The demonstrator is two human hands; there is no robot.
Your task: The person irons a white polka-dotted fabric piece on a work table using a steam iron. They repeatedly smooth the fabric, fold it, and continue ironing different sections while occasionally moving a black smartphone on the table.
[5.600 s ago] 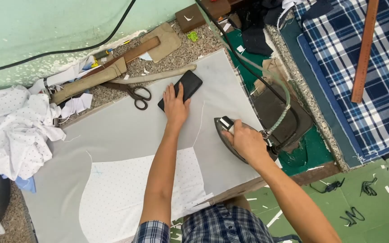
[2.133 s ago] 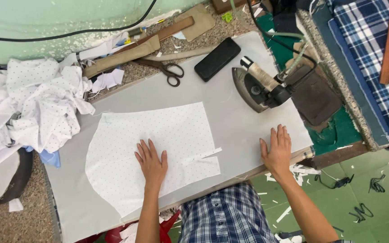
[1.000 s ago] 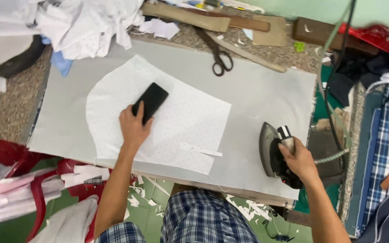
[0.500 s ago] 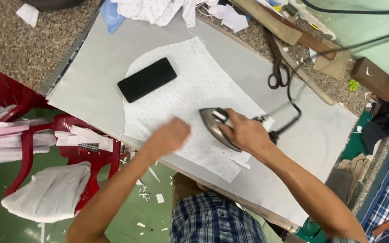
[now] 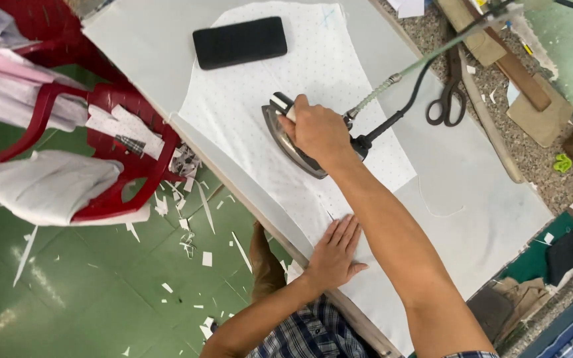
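My right hand [image 5: 318, 131] grips the handle of a metal clothes iron [image 5: 294, 144] that rests on a white dotted fabric piece [image 5: 286, 93] on the grey ironing board [image 5: 472, 192]. My left hand [image 5: 335, 253] lies flat with fingers together on the near edge of the fabric, below the iron. A black phone [image 5: 239, 42] lies on the far end of the fabric. The iron's cord [image 5: 419, 73] runs up and to the right.
Black-handled scissors [image 5: 448, 99] and wooden blocks [image 5: 499, 59] lie on the speckled counter at upper right. A red plastic chair [image 5: 101, 132] holding folded pale cloths [image 5: 41, 185] stands at left over a green floor [image 5: 67, 285] littered with fabric scraps.
The phone was set down on the fabric. My right hand brought the iron from the board's edge onto the fabric, and my left hand came down flat on the near edge.
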